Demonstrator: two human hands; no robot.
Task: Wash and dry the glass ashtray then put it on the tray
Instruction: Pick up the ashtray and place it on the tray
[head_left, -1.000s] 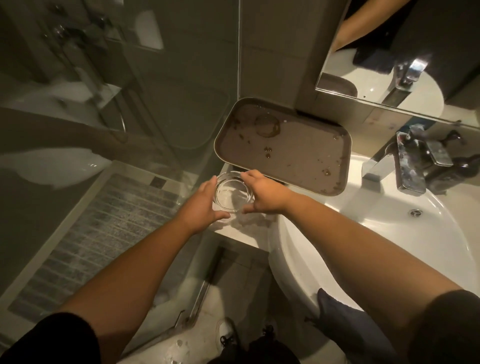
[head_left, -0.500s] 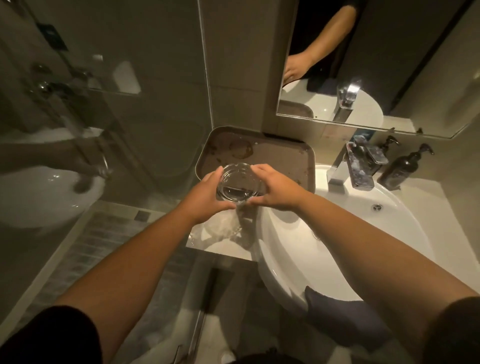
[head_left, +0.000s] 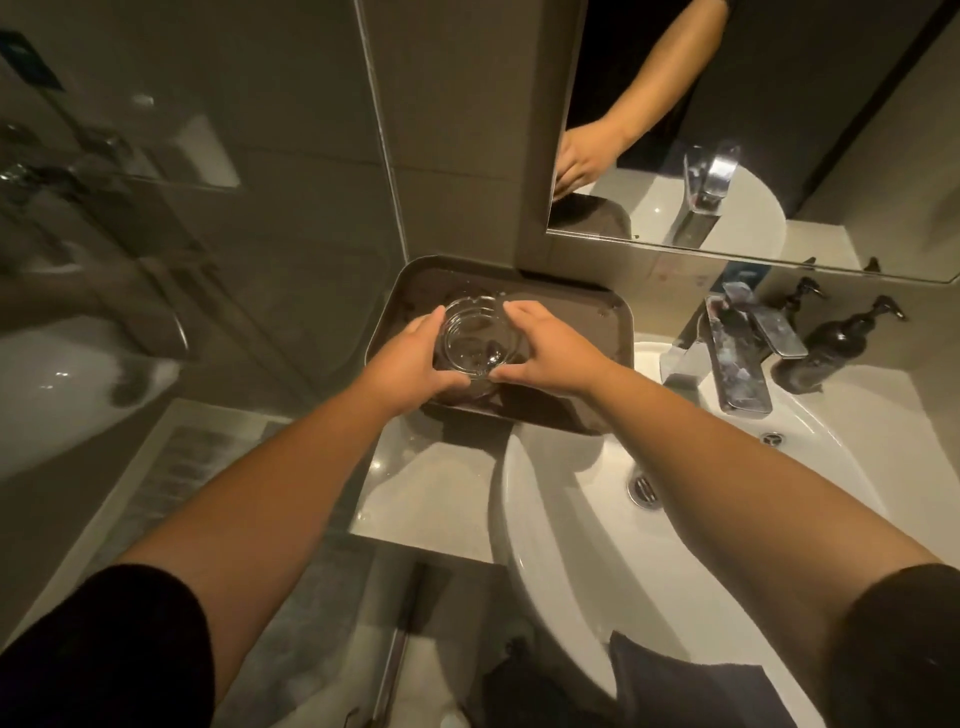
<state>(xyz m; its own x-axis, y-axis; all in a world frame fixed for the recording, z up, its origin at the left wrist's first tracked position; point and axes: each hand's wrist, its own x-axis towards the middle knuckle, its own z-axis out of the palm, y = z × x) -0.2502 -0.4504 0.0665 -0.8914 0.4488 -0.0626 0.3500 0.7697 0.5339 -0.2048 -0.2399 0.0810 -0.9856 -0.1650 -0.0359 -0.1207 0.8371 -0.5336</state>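
A clear round glass ashtray (head_left: 479, 340) is held upright over the brown tray (head_left: 582, 332), which sits in the counter corner left of the basin. My left hand (head_left: 410, 358) grips the ashtray's left rim and my right hand (head_left: 550, 351) grips its right rim. Whether the ashtray touches the tray's surface I cannot tell. Both forearms reach in from the bottom of the view.
A white basin (head_left: 587, 545) with a chrome tap (head_left: 737, 358) lies to the right. Two dark pump bottles (head_left: 826, 348) stand behind the tap. A dark cloth (head_left: 685, 686) hangs over the basin's front rim. A glass shower wall (head_left: 182, 234) is left, a mirror (head_left: 753, 130) above.
Both hands carried the ashtray from the counter's front edge away from me and to the right, over the tray. The white tissue seen under it earlier is out of sight now.
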